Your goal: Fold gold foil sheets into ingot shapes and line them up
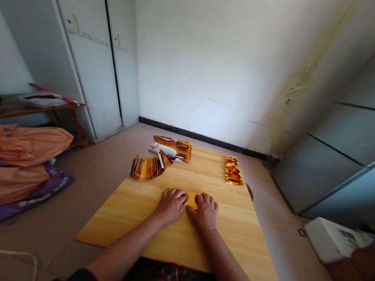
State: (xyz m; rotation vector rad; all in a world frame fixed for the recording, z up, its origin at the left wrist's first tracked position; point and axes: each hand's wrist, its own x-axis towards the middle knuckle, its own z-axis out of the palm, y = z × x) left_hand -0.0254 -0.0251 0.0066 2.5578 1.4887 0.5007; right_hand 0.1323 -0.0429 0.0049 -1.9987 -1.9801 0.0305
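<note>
Between my hands a small piece of shiny gold paper (pixel 192 199) lies on the wooden board (pixel 129 224). My left hand (pixel 171 204) presses on its left edge with curled fingers. Thumb and bent fingers of my right hand (pixel 206 211) grip the right edge. The covered ends of the paper are hidden under both hands. Farther back to the left is a curved stack of gold paper sheets (pixel 146 166). Behind it sits another gold paper bundle (pixel 183 150) with a white roll (pixel 163 149) on it. Folded gold paper pieces (pixel 233 171) stand in a row at the far right.
A pale wall (pixel 209 70) rises behind the board. Grey cabinets (pixel 93 47) stand at left, a large grey appliance (pixel 352 133) at right. An orange bag (pixel 18 156) and a purple bag (pixel 37 195) lie on the left floor; a white box (pixel 329 237) is at right.
</note>
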